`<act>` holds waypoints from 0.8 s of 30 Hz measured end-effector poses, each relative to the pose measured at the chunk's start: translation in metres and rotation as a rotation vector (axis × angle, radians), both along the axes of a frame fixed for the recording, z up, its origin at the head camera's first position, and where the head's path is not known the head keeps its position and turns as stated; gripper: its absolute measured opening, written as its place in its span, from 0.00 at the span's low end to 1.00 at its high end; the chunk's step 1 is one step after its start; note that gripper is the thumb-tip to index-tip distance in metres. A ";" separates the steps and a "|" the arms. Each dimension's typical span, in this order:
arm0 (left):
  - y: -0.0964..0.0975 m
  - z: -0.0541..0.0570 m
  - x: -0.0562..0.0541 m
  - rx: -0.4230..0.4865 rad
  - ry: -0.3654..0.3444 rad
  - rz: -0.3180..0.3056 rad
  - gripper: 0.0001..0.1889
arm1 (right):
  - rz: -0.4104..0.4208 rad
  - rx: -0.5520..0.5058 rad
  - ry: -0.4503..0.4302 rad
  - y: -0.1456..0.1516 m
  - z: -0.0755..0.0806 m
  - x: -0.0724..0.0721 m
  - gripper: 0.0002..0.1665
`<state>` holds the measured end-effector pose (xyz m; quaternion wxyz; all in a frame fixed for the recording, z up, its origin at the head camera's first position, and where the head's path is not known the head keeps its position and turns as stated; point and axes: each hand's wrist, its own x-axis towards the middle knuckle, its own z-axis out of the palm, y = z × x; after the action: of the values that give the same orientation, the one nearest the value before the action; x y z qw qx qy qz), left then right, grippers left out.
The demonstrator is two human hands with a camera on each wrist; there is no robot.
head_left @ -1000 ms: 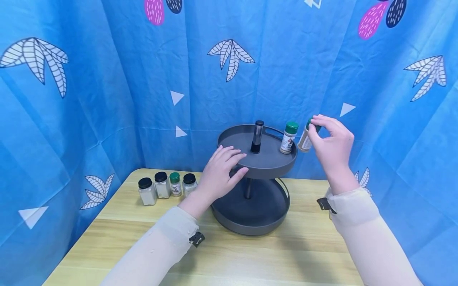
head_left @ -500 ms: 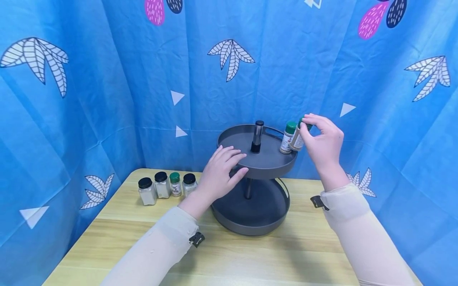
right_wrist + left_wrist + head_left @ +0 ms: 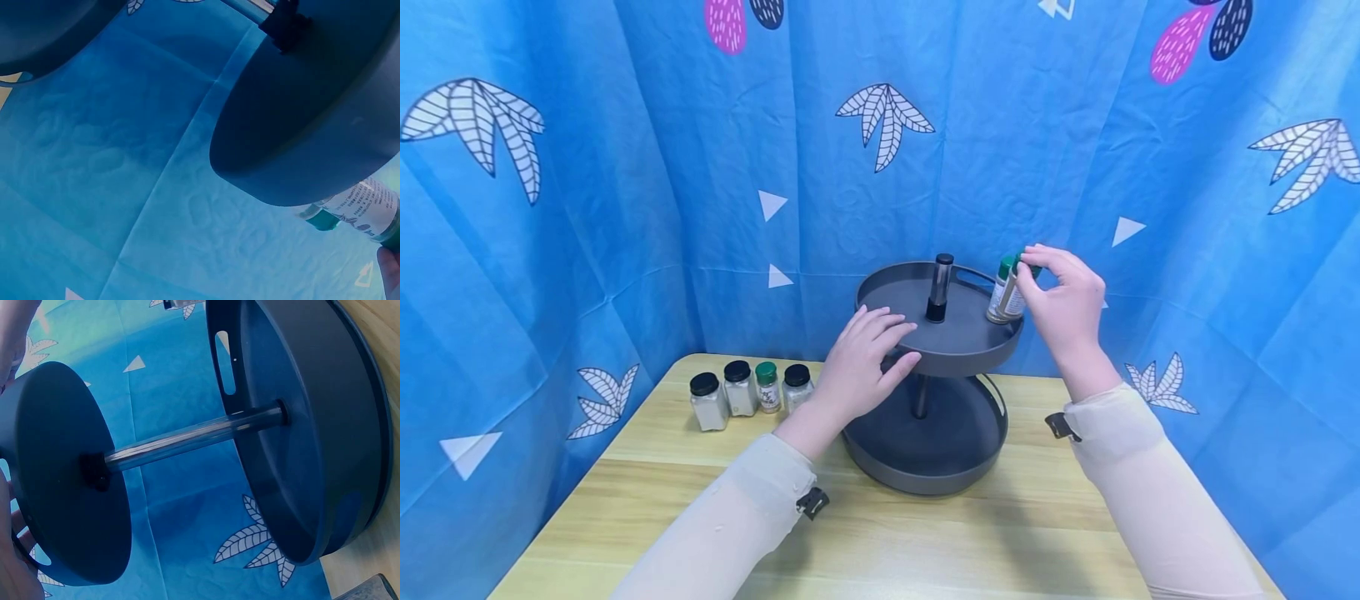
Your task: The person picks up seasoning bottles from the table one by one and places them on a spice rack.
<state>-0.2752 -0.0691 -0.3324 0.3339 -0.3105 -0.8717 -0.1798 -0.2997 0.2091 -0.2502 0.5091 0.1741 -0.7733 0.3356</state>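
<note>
A dark grey two-tier tray [image 3: 962,363] stands on the table, its round tiers joined by a central post [image 3: 194,439]. My left hand [image 3: 865,358] holds the upper tier's left rim, with the fingers over the edge and the thumb outside. At the right side of that tier, my right hand [image 3: 1063,304] pinches a spice bottle [image 3: 1015,300] by its green lid, the bottle slightly tilted. A second green-lidded spice bottle [image 3: 997,298] stands just beside it, partly covered by the held one. Whether the held bottle's base touches the tier is hard to tell.
To the left of the tray, several jars stand in a row on the wooden table [image 3: 715,508]: black-lidded jars [image 3: 709,404] and one green-lidded bottle [image 3: 768,390]. A blue patterned curtain [image 3: 880,217] hangs behind and at both sides.
My right hand has moved left and carried the spice bottle from outside the upper tier's right rim to beside the standing bottle. My left hand has stayed in place.
</note>
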 end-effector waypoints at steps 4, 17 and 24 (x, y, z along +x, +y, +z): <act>0.001 0.000 0.000 -0.005 -0.003 0.005 0.26 | -0.003 0.009 -0.022 0.001 -0.004 -0.001 0.11; 0.002 0.000 0.001 0.002 0.002 0.002 0.26 | 0.006 0.033 -0.052 0.001 -0.013 -0.007 0.11; 0.002 0.000 0.001 -0.001 -0.001 0.005 0.26 | 0.004 0.045 -0.083 0.001 -0.016 -0.008 0.11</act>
<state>-0.2745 -0.0671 -0.3323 0.3336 -0.3083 -0.8728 -0.1787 -0.3079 0.2104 -0.2666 0.4719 0.1728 -0.8007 0.3261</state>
